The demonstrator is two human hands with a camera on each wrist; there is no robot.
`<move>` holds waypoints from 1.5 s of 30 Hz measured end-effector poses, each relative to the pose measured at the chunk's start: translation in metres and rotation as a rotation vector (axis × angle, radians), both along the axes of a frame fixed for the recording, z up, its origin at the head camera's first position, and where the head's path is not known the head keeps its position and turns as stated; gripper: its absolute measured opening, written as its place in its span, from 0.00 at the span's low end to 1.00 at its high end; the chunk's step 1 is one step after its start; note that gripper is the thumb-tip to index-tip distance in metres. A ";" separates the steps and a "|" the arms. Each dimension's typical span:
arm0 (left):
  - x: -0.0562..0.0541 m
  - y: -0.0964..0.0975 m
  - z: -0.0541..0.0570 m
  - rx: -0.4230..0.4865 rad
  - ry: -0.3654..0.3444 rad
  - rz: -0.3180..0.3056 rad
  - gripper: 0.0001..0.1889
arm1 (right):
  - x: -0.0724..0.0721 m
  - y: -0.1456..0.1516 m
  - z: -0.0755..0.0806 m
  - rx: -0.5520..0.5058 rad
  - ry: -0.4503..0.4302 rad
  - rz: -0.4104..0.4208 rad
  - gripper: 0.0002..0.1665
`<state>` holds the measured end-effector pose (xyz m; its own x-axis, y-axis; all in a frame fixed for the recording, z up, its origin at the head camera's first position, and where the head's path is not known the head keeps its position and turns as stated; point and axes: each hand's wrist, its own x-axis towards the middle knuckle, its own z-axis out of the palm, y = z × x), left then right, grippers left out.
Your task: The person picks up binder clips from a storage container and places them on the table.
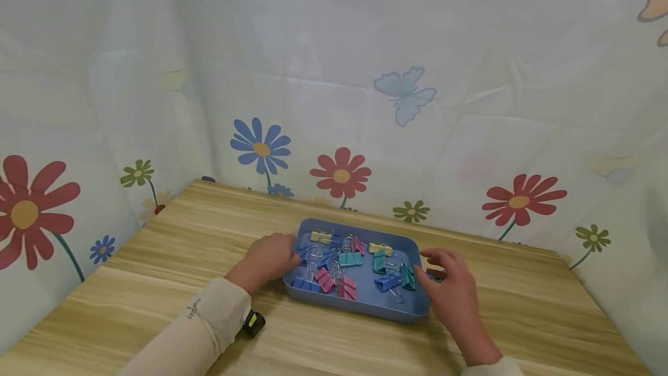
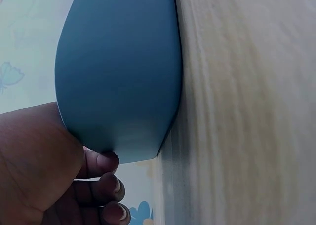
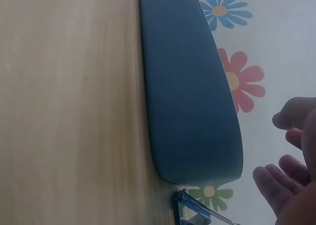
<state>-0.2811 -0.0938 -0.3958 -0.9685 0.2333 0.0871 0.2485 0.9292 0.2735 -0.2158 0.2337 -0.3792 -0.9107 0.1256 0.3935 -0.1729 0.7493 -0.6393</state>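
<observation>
A blue rectangular tray (image 1: 360, 305) lies on the table with several binder clips inside, among them a teal clip (image 1: 350, 259), a pink clip (image 1: 347, 288) and a yellow clip (image 1: 380, 249). At the tray's left end my left hand (image 1: 268, 257) grips the rim, its thumb at the edge. In the left wrist view the left hand (image 2: 39, 166) shows its fingers curled by the tray's end wall (image 2: 118, 72). Beside the right end my right hand (image 1: 453, 289) is held with fingers apart and loosely bent, holding nothing. The right wrist view shows it apart from the tray (image 3: 192, 96).
Just right of the tray, a blue binder clip (image 3: 190, 210) rests on the wood-grained table (image 1: 527, 306); the right hand partly hides that spot in the head view. A flower-patterned curtain (image 1: 323, 97) hangs behind and at the sides.
</observation>
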 end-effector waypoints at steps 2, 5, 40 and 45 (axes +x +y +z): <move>0.001 0.000 0.000 0.002 -0.001 0.003 0.09 | 0.000 -0.002 0.000 0.000 -0.013 0.017 0.19; 0.001 0.000 0.001 0.004 -0.007 0.006 0.09 | 0.000 -0.004 -0.001 0.003 -0.018 0.047 0.18; 0.001 0.000 0.000 0.000 -0.001 0.007 0.09 | -0.003 -0.017 -0.014 0.184 -0.123 0.112 0.03; 0.001 0.000 0.000 0.002 0.013 0.004 0.08 | -0.002 -0.020 -0.015 0.186 -0.128 0.108 0.02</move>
